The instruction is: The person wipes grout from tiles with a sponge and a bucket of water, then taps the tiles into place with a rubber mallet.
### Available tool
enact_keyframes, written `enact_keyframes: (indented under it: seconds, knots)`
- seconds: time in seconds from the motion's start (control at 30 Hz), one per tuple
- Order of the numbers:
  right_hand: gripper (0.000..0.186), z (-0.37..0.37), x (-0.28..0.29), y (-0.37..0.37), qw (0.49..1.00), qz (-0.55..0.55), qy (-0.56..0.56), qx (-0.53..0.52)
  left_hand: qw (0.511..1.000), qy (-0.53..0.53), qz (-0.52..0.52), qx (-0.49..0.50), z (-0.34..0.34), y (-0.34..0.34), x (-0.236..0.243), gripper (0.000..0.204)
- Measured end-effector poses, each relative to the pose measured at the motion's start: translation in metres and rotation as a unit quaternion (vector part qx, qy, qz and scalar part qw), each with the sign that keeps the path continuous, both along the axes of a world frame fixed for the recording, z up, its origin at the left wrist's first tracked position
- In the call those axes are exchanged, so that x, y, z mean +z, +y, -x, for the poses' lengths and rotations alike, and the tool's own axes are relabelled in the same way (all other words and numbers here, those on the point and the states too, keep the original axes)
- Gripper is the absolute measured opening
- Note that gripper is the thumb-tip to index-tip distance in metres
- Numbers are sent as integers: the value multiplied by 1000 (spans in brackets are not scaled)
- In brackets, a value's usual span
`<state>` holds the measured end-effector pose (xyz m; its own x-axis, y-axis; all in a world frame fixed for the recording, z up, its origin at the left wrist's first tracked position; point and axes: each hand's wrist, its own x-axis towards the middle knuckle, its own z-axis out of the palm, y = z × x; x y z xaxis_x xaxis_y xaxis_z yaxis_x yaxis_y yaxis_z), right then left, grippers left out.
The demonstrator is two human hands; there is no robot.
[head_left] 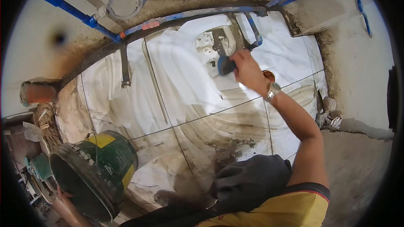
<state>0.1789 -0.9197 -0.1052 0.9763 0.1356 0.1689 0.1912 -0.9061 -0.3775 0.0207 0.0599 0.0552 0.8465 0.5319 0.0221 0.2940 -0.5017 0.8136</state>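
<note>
My right hand, a silver watch at its wrist, is closed on a small dark tool with a rounded blue edge; its exact kind does not show. The tool is against the smeared white floor tiles, beside a cutout with rough grey mortar. A dark green bucket with yellow patches, its rim caked with dirt, tilts at the lower left with its mouth facing left. My left hand grips the bucket at the rim, most of its fingers hidden. Shadow covers the bucket's inside.
Blue water pipes run along the far wall and a short blue pipe meets the tiles. An orange pipe opening sits just right of my right hand. Rubble lies at the right wall; an orange pipe end protrudes at left.
</note>
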Motion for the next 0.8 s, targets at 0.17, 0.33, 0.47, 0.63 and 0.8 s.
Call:
enact_keyframes:
  seconds: [0.17, 0.33, 0.47, 0.63, 0.8]
  knots:
    - [34, 13, -32, 9, 998, -13, 23, 53, 1000, 1, -1, -4, -6, 5, -3, 36]
    - [30, -67, -59, 8, 996, 1, -78, 48, 1000, 3, -6, -19, -1, 13, -2, 35]
    - [30, -137, -70, -13, 992, 28, -123, 6, 999, 10, -11, -32, 4, 13, -4, 34]
    - [33, -148, -57, -31, 980, 87, -173, -46, 999, 14, -23, -35, 25, 29, 6, 34]
    - [35, -52, -9, -57, 992, 98, -76, -31, 999, 14, -28, -39, 16, 26, 1, 33]
